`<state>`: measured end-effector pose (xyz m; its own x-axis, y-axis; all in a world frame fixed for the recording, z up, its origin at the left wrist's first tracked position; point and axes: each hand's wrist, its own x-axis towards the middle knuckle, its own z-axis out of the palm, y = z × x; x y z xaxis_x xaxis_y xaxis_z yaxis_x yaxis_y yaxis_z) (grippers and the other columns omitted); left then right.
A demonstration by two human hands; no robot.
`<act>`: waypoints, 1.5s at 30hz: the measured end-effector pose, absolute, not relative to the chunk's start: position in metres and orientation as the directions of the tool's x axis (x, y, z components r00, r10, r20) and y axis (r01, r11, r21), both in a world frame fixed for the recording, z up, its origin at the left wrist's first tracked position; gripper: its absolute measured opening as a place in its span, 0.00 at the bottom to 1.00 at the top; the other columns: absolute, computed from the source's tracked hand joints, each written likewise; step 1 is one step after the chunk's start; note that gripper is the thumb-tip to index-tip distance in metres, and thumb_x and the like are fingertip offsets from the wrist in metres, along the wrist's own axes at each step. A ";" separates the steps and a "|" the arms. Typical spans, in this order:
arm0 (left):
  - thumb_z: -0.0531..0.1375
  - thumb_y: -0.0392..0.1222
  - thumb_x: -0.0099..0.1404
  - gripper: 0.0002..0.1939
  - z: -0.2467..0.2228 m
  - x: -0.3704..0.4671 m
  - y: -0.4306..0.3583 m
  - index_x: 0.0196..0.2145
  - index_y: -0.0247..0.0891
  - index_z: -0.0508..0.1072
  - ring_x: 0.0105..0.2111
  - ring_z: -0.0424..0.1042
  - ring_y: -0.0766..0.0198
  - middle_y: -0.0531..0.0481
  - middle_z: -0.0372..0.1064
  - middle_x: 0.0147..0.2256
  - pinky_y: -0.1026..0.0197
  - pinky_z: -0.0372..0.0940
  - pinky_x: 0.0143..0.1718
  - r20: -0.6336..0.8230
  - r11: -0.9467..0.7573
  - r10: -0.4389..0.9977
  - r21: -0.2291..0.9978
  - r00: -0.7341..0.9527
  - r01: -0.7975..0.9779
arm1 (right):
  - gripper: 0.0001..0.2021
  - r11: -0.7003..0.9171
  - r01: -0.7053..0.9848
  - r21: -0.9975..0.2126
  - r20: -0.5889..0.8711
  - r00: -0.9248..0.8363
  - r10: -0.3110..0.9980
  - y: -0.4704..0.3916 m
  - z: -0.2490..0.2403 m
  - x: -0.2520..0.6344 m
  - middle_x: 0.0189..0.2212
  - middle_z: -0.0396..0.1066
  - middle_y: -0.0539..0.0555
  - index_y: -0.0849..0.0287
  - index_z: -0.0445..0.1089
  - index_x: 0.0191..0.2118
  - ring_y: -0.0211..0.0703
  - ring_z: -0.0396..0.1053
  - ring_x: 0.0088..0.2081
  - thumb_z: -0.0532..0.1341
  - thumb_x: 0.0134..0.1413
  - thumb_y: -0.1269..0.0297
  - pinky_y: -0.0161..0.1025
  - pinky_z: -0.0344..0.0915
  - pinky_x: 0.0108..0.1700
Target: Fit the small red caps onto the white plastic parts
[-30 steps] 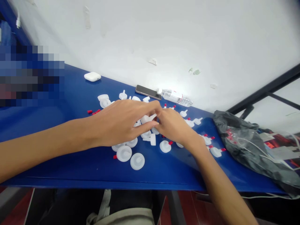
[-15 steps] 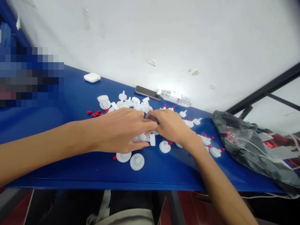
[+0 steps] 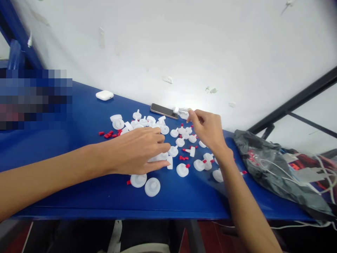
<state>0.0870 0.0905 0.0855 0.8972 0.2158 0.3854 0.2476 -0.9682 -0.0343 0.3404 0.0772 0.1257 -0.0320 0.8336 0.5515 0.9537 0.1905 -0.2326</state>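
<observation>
My left hand (image 3: 143, 149) is spread palm down over a heap of white plastic nozzle caps, thumb apart from the fingers. White caps show under its fingers, one cap (image 3: 170, 162) beside the thumb. My right hand (image 3: 209, 129) is raised near the clear bottle (image 3: 183, 113), its fingers curled into a pinch; what they hold, if anything, I cannot make out. Between the hands lie white caps with red tips (image 3: 182, 169) and a few loose red tips (image 3: 183, 158). In front of my left wrist are two broad white caps, one of them a plain nozzle cap (image 3: 152, 187).
A phone (image 3: 163, 110) lies by the wall, partly beside the bottle. At the back left sits a white earbud case (image 3: 104, 95). Several red tips (image 3: 108, 135) lie left of the heap. On the right, a grey plastic bag (image 3: 273, 186) holds red pieces and cables.
My right hand has moved away from my left hand, up and to the right, and now covers much of the bottle. The left hand stays over the heap. The view has shifted slightly.
</observation>
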 end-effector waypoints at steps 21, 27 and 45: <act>0.50 0.42 0.76 0.16 0.096 0.084 0.098 0.41 0.38 0.76 0.38 0.66 0.57 0.46 0.72 0.35 0.55 0.63 0.38 0.477 -0.912 0.408 0.258 0.778 0.320 | 0.14 0.283 0.838 -0.466 0.014 -0.312 0.950 0.063 0.149 0.352 0.32 0.80 0.52 0.56 0.80 0.37 0.42 0.73 0.32 0.66 0.60 0.50 0.39 0.65 0.37; 0.54 0.43 0.75 0.13 0.093 0.085 0.094 0.47 0.41 0.78 0.43 0.70 0.56 0.46 0.75 0.40 0.52 0.66 0.46 0.439 -0.903 0.406 0.327 0.801 0.279 | 0.14 0.236 0.804 -0.546 -0.121 -0.355 0.927 0.058 0.154 0.352 0.33 0.80 0.53 0.56 0.81 0.40 0.42 0.73 0.33 0.70 0.56 0.51 0.39 0.65 0.35; 0.66 0.50 0.63 0.11 0.095 0.084 0.090 0.38 0.41 0.80 0.36 0.71 0.54 0.47 0.74 0.32 0.54 0.64 0.35 0.265 -0.865 0.480 0.300 0.837 0.401 | 0.21 0.316 0.783 -0.536 -0.221 -0.491 0.842 0.054 0.140 0.322 0.25 0.74 0.46 0.55 0.83 0.41 0.33 0.61 0.22 0.74 0.48 0.44 0.35 0.55 0.25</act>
<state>0.0842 0.0899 0.0947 0.8367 0.4796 0.2645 0.4014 -0.8655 0.2998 0.3220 0.0543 0.1396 -0.4914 0.8423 -0.2215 0.7828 0.3157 -0.5362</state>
